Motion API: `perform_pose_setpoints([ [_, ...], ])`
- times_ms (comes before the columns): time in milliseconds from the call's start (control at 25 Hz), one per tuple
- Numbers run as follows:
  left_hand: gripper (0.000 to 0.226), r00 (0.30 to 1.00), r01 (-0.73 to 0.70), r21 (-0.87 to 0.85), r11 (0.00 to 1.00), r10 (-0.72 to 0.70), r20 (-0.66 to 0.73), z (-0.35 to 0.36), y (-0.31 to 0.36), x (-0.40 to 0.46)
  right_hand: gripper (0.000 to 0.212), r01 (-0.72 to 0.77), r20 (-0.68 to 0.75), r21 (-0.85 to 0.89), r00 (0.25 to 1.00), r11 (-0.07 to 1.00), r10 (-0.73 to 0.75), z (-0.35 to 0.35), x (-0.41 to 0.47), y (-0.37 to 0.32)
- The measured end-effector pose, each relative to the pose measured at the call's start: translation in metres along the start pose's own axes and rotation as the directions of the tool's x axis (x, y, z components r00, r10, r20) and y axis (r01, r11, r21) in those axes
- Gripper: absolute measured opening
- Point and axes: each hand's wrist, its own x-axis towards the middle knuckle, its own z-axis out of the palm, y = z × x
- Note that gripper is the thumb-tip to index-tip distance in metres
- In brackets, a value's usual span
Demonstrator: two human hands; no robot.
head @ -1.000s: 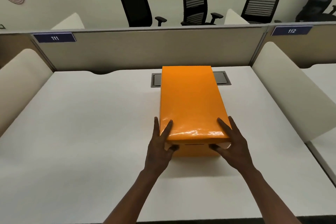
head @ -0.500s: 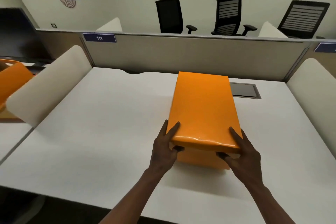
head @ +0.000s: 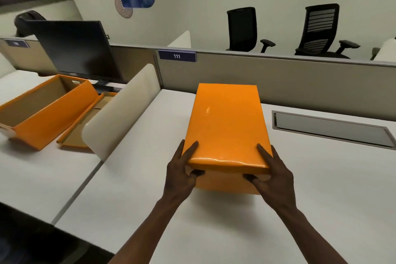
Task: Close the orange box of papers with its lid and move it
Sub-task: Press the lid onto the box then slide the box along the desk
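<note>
Head view: orange box point(head: 228, 184), lid point(head: 227, 122) seated, mid-worktop point(head: 321, 188). Our left hand point(head: 182, 172) and right hand point(head: 275, 174) clasp its near corners. Since a second ago it has swung leftward, toward the open box point(head: 40, 111); moving is underway.

We're looking at an open-plan office: numbered cubicle partitions point(head: 278, 75), white tables point(head: 214, 221), a monitor point(head: 79, 49), swivel chairs point(head: 242, 28) lining the wall.

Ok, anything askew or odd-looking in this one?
Nothing serious. The lid sits square on the orange box, held by both hands. Next desk: an open box with its lid loose beside it.
</note>
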Motion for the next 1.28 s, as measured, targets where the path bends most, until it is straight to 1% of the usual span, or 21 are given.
perform_pose_setpoints([
  [160, 0.094, 0.998, 0.036, 0.034, 0.999, -0.034, -0.047, -0.063, -0.047, 0.03, 0.1, 0.02, 0.05, 0.028, 0.999, 0.999, -0.021, 0.075, 0.037, -0.044],
  [240, 0.092, 0.998, 0.047, 0.049, 0.998, -0.045, -0.046, -0.098, -0.074, 0.05, 0.1, 0.023, 0.074, 0.032, 0.997, 0.999, -0.025, 0.113, 0.051, -0.067],
  [360, 0.088, 0.999, 0.044, 0.084, 0.996, -0.042, -0.024, -0.141, -0.109, 0.079, 0.1, 0.013, 0.104, 0.039, 0.994, 0.999, -0.017, 0.164, 0.07, -0.096],
  [480, 0.088, 1.0, 0.006, 0.133, 0.991, -0.003, -0.025, -0.165, -0.135, 0.1, 0.099, -0.011, 0.112, 0.034, 0.994, 0.999, 0.007, 0.201, 0.08, -0.113],
  [640, 0.088, 1.0, 0.02, 0.147, 0.989, -0.02, -0.006, -0.18, -0.163, 0.121, 0.098, -0.035, 0.111, 0.011, 0.993, 0.999, 0.033, 0.231, 0.085, -0.127],
  [800, 0.092, 0.996, 0.023, 0.159, 0.987, -0.036, 0.079, -0.183, -0.179, 0.125, 0.102, -0.034, 0.156, -0.001, 0.987, 0.999, 0.034, 0.239, 0.083, -0.124],
  [920, 0.104, 0.992, 0.021, 0.14, 0.99, -0.038, 0.12, -0.189, -0.188, 0.128, 0.11, -0.075, 0.148, 0.088, 0.987, 0.993, 0.061, 0.234, 0.085, -0.117],
  [1000, 0.114, 0.988, 0.058, 0.11, 0.992, -0.073, 0.136, -0.19, -0.189, 0.13, 0.106, -0.211, 0.152, 0.214, 0.972, 0.954, 0.181, 0.232, 0.093, -0.115],
  [1080, 0.114, 0.978, 0.167, 0.015, 0.986, -0.168, 0.122, -0.189, -0.186, 0.134, 0.098, -0.364, 0.223, 0.292, 0.925, 0.884, 0.307, 0.231, 0.103, -0.119],
  [1120, 0.112, 0.967, 0.236, -0.059, 0.97, -0.229, 0.11, -0.189, -0.182, 0.137, 0.094, -0.408, 0.26, 0.311, 0.905, 0.859, 0.336, 0.232, 0.107, -0.122],
  [1200, 0.108, 0.951, 0.307, -0.194, 0.932, -0.292, 0.101, -0.189, -0.176, 0.145, 0.086, -0.419, 0.278, 0.336, 0.9, 0.843, 0.337, 0.234, 0.111, -0.126],
  [1280, 0.087, 0.951, 0.308, -0.243, 0.92, -0.291, 0.107, -0.19, -0.177, 0.152, 0.083, -0.406, 0.262, 0.348, 0.908, 0.845, 0.328, 0.237, 0.112, -0.129],
])
